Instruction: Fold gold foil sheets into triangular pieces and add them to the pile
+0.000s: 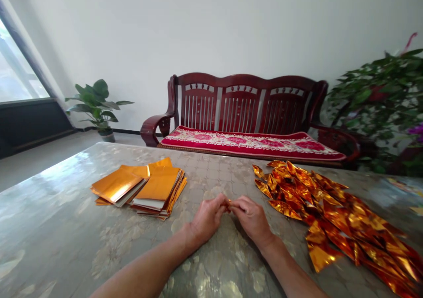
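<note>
Left hand (209,218): curling inward, fingers pinching at the tips. Right hand (253,220): mirroring it, thumb and forefinger pinching, fingertips nearly meeting the left's. Two bare forearms: reaching forward, converging from below. Wrists: angling inward.

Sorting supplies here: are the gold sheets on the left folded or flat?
Flat: the gold sheets lie loosely stacked, faces smooth, edges straight.

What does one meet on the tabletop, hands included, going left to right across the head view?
Stack of flat orange foil sheets → left hand → right hand → heap of folded orange foil pieces
</note>
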A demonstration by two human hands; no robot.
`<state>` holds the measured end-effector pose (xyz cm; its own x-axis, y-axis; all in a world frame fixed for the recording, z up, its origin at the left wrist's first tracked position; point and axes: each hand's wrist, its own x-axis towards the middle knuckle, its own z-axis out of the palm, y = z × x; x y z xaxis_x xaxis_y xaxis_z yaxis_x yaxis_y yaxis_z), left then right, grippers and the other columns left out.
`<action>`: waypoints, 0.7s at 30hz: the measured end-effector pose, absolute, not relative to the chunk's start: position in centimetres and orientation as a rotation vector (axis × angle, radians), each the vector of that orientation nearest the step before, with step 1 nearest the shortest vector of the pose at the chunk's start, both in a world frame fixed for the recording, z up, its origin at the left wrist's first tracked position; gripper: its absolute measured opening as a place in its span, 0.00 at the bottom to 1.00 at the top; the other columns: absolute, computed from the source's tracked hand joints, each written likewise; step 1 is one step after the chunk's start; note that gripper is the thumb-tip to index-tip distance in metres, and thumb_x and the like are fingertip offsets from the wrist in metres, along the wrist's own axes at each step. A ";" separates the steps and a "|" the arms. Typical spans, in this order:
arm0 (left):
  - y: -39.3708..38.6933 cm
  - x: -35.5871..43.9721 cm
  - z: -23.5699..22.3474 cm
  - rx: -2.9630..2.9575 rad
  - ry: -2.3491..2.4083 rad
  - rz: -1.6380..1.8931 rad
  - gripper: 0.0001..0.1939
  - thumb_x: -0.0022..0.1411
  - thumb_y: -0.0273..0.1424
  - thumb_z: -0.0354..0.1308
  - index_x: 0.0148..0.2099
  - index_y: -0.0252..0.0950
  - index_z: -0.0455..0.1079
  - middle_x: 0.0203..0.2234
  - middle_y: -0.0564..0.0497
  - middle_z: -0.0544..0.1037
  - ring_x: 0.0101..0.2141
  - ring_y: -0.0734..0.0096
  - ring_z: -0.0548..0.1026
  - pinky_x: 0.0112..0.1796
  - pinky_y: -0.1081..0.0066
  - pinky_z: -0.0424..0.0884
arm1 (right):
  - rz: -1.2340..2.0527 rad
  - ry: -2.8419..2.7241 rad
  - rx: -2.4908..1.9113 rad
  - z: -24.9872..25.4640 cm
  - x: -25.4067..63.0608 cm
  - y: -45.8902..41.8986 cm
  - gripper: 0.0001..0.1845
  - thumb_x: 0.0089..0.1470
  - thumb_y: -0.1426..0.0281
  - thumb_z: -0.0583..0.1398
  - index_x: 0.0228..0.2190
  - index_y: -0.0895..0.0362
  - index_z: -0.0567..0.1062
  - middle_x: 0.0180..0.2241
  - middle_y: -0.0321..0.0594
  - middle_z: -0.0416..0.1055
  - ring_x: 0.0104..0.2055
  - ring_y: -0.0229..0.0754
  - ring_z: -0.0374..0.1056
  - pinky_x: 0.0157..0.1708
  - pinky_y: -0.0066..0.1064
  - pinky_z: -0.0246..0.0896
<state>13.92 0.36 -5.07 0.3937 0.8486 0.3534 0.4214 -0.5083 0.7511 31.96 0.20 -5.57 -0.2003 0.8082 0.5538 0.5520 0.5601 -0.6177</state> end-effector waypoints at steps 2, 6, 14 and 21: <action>0.3 13.8 -5.1 2.096 1.085 1.009 0.10 0.64 0.23 0.49 0.41 0.41 0.69 0.31 0.56 0.79 0.32 0.73 0.77 0.34 0.76 0.68 | 0.340 -1.886 -1.109 -5.5 31.7 0.1 0.09 0.57 0.72 0.60 0.32 0.53 0.81 0.27 0.36 0.72 0.30 0.38 0.71 0.31 0.26 0.64; 0.1 13.7 -5.3 2.122 1.096 1.032 0.09 0.65 0.24 0.49 0.41 0.41 0.69 0.30 0.56 0.78 0.32 0.74 0.76 0.34 0.77 0.68 | 0.317 -1.878 -1.099 -5.5 31.4 -0.2 0.09 0.57 0.73 0.60 0.31 0.53 0.80 0.27 0.36 0.72 0.30 0.38 0.71 0.31 0.25 0.64; 0.0 14.1 -5.2 2.146 1.101 1.056 0.08 0.68 0.26 0.46 0.48 0.40 0.62 0.37 0.53 0.78 0.39 0.70 0.77 0.37 0.73 0.70 | 0.216 -1.846 -1.069 -5.6 31.7 -0.1 0.07 0.59 0.70 0.60 0.34 0.52 0.80 0.30 0.36 0.74 0.32 0.38 0.72 0.34 0.26 0.66; 0.1 14.2 -5.3 2.182 1.158 1.039 0.06 0.69 0.28 0.46 0.47 0.40 0.60 0.38 0.50 0.78 0.40 0.67 0.78 0.38 0.71 0.71 | 0.205 -1.821 -1.135 -5.6 31.5 -0.3 0.11 0.58 0.70 0.59 0.43 0.51 0.77 0.39 0.39 0.78 0.40 0.42 0.74 0.42 0.32 0.70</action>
<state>14.16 0.13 -5.30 0.3611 0.8397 0.4057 0.4939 -0.5412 0.6806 31.53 -0.27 -5.62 -0.1216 0.7694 0.6270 0.6110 0.5559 -0.5636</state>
